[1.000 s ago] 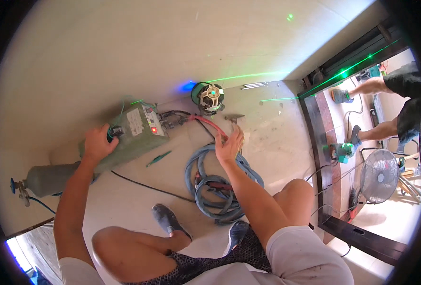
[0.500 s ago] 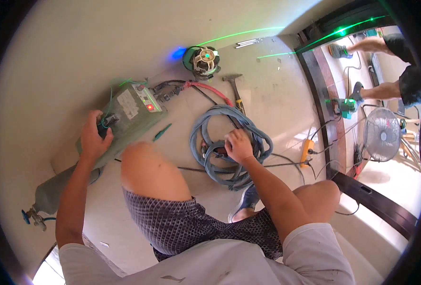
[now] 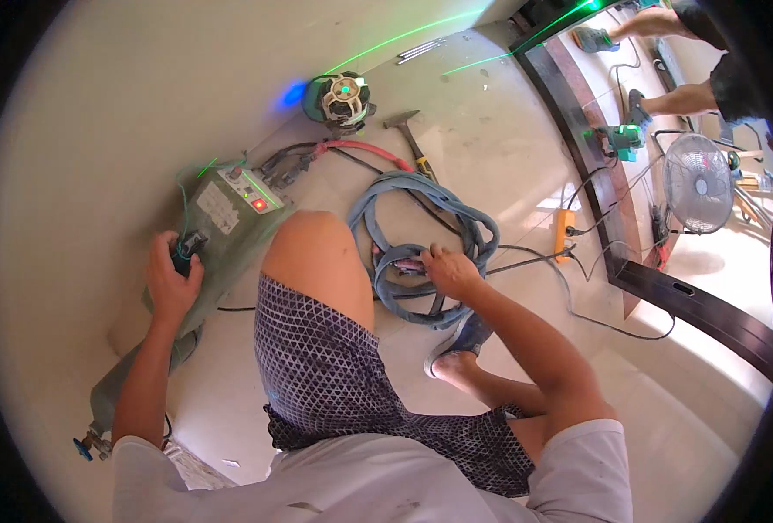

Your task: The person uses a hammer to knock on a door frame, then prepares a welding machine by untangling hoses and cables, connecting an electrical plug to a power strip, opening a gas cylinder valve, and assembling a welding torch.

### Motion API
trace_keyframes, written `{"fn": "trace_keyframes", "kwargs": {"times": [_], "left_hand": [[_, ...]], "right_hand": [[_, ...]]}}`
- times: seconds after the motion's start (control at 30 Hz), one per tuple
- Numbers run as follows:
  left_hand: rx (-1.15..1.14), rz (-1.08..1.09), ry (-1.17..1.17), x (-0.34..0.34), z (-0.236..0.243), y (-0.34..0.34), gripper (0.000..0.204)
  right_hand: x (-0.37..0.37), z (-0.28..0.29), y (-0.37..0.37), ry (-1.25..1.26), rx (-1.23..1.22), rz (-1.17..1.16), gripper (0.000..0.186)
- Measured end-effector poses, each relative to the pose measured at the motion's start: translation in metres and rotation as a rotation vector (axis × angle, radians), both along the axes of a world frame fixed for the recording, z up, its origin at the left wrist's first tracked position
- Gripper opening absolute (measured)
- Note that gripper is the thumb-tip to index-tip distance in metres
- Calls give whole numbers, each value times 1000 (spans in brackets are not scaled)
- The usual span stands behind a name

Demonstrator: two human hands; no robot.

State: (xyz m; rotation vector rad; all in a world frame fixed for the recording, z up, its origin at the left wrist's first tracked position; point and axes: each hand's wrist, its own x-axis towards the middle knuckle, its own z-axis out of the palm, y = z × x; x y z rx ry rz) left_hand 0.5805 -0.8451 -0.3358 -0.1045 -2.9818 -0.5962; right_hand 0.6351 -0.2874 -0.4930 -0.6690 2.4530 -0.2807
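Observation:
My left hand [image 3: 174, 277] is closed around a black handle [image 3: 189, 253] on top of the green box-shaped machine [image 3: 221, 213], which has a lit red switch on its end panel. A coil of blue-grey hose [image 3: 482, 228] lies on the floor in front of me. At its inner loop, my right hand [image 3: 449, 272] has its fingers closed on the hose. Right beside those fingertips, inside the loop, is a small dark and reddish object [image 3: 408, 266], too partly covered to name. A red cable [image 3: 365, 152] runs from the machine's plug end toward the coil.
Beyond the coil are a hammer [image 3: 413, 144] and a laser level [image 3: 343, 100] casting green lines. A gas cylinder [image 3: 108, 397] lies near my left arm. To the right are a yellow power strip [image 3: 564, 234], a dark door track [image 3: 700, 309], a fan [image 3: 698, 183] and another person's legs [image 3: 678, 100].
My view has shifted, and my left knee now stands between the machine and the coil. My right hand has turned at the inner loop, uncovering the small dark object. My left hand keeps its hold.

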Motion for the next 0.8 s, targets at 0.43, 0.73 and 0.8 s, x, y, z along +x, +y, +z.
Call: {"fn": "trace_keyframes", "kwargs": {"times": [0.43,0.73,0.8], "left_hand": [[17,28,-4,19,16,6,44],[-20,-7,-7,31,29,-7,46],[-53,-44,22,27,28,-7,47]], "right_hand": [[2,296,106,-296,49,-573,30],[49,403,181,-632,-33,-1275,20],[53,404,207,-493,271,-1254,24]]}}
